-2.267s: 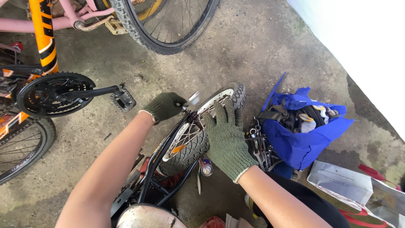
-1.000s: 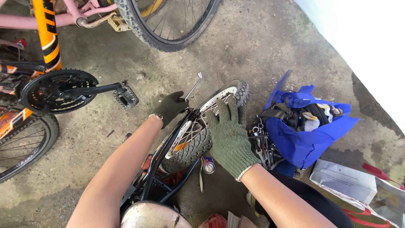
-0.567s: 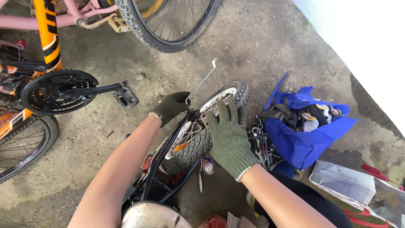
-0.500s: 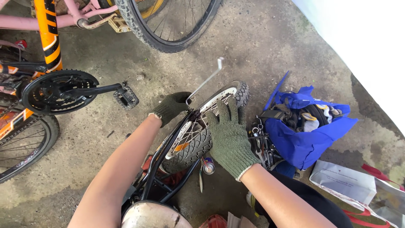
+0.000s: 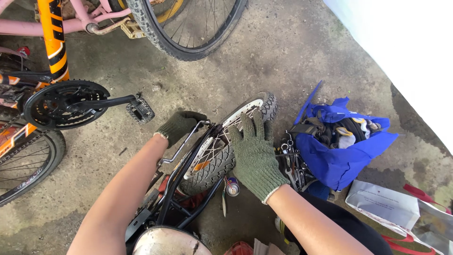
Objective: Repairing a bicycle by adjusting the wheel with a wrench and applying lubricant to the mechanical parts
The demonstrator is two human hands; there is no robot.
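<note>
The left hand in a dark green knit glove is gripping a thin bent silver metal rod that is running back toward the wrist, just left of the small knobby-tyred silver-spoked wheel, where the green-gloved right hand is resting with fingers spread flat.

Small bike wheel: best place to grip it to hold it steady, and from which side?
Grip the small wheel at the knobby tire's top, from the person's right. The right hand lies flat there; the frame tubes and left hand crowd the other side.
</note>
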